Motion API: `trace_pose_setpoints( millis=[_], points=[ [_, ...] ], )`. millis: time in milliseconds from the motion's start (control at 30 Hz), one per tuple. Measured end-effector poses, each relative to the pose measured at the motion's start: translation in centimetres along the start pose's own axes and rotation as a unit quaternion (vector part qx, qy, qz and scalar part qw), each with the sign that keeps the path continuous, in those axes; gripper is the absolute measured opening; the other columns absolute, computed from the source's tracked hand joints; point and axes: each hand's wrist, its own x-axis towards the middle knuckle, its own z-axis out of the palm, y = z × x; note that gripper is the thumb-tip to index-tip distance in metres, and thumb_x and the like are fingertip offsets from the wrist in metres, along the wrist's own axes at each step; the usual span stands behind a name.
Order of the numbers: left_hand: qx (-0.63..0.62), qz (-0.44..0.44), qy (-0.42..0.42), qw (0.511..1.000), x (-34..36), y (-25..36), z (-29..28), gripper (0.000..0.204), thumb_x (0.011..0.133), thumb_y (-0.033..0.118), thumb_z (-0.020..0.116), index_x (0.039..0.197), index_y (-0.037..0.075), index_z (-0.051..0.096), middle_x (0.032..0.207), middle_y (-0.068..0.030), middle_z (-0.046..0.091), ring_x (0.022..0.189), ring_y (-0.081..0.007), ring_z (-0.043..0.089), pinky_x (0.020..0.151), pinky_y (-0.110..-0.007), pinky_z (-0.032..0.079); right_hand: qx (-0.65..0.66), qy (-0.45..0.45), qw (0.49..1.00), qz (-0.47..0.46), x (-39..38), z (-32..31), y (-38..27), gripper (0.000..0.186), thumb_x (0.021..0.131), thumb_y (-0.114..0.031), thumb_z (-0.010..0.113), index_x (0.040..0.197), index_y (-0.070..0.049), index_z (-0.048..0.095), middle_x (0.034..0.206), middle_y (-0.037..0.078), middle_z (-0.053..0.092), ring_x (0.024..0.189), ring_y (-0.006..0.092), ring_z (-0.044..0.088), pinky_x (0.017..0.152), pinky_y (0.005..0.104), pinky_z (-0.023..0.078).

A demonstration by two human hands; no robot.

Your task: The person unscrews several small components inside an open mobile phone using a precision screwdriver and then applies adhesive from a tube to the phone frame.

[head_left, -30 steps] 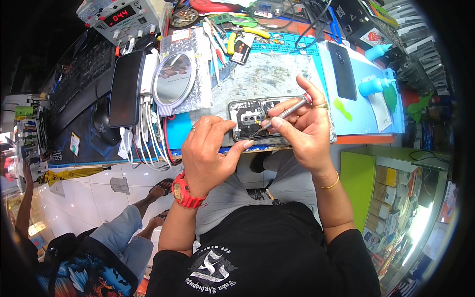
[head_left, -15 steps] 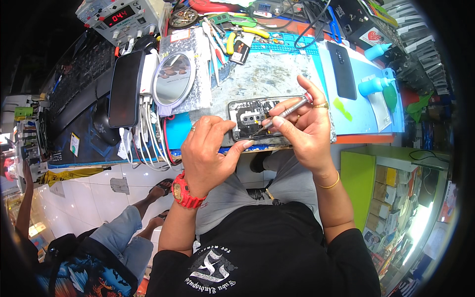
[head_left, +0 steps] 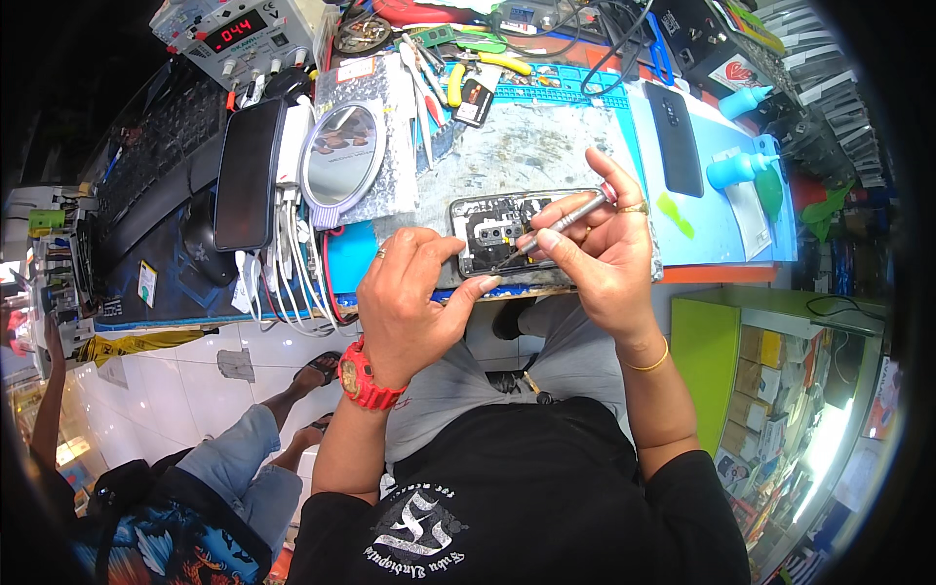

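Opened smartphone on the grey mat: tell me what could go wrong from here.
1. The precision screwdriver in the right hand could slip and nick the exposed camera module near its shaft.
2. The left hand has its thumb close to the screwdriver's tip, so a slip might jab it.
3. The smartphone lies near the grey mat's front edge; a nudge could push it off.
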Motion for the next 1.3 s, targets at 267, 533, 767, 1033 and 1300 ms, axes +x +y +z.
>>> trace_pose_setpoints(
  millis=[267, 533, 767, 1033, 1300],
  points=[
    [0.008, -0.005, -0.006, 1.000, 0.0, 0.1, -0.1, 0.044, 0.071, 0.021, 0.098, 0.105, 0.004, 0.075, 0.099, -0.0115, 0.069, 0.082, -0.0290, 0.068, 0.070, -0.039, 0.052, -0.003, -0.001, 1.000, -0.005, 0.0, 0.0, 0.1, 0.086, 0.099, 0.010, 0.069, 0.167, -0.004, 0.019, 0.115, 0.017, 0.070, 0.103, 0.0214, 0.075, 0.093, 0.0353, 0.061],
    [0.001, -0.005, -0.004, 1.000, 0.0, 0.1, -0.1, 0.044, 0.071, 0.021, 0.098, 0.105, 0.005, 0.076, 0.098, -0.0113, 0.069, 0.082, -0.0290, 0.067, 0.070, -0.040, 0.052, 0.002, 0.002, 1.000, -0.002, 0.1, 0.1, 0.0, 0.085, 0.100, 0.010, 0.069, 0.166, -0.004, 0.019, 0.115, 0.017, 0.070, 0.104, 0.0212, 0.075, 0.093, 0.0346, 0.060],
    [0.000, -0.002, -0.002, 1.000, 0.0, 0.1, -0.1, 0.044, 0.071, 0.021, 0.099, 0.105, 0.005, 0.076, 0.098, -0.0113, 0.069, 0.082, -0.0290, 0.067, 0.070, -0.040, 0.052, -0.015, -0.001, 1.000, -0.013, 0.0, 0.1, 0.1, 0.086, 0.099, 0.010, 0.069, 0.166, -0.002, 0.018, 0.115, 0.017, 0.071, 0.103, 0.0208, 0.075, 0.093, 0.0337, 0.060],
    [0.006, -0.004, -0.005, 1.000, -0.1, 0.1, -0.1, 0.042, 0.072, 0.020, 0.097, 0.105, 0.005, 0.075, 0.098, -0.0108, 0.068, 0.083, -0.0299, 0.067, 0.070, -0.041, 0.052, -0.299, -0.073, 0.924, -0.226, -0.6, 0.9, -0.6, 0.074, 0.092, 0.008, 0.076, 0.158, 0.000, 0.042, 0.109, 0.017, 0.075, 0.089, 0.0242, 0.079, 0.076, 0.0342, 0.064],
    [0.015, 0.009, -0.006, 1.000, 0.2, 0.0, -0.4, 0.037, 0.075, 0.018, 0.093, 0.105, 0.006, 0.075, 0.097, -0.0091, 0.067, 0.087, -0.0296, 0.068, 0.073, -0.040, 0.055, -0.500, -0.186, 0.799, -0.277, 0.0, 2.7, -4.5, 0.072, 0.081, 0.008, 0.085, 0.146, 0.001, 0.056, 0.109, 0.020, 0.078, 0.086, 0.0332, 0.080, 0.073, 0.0391, 0.064]
  ],
)
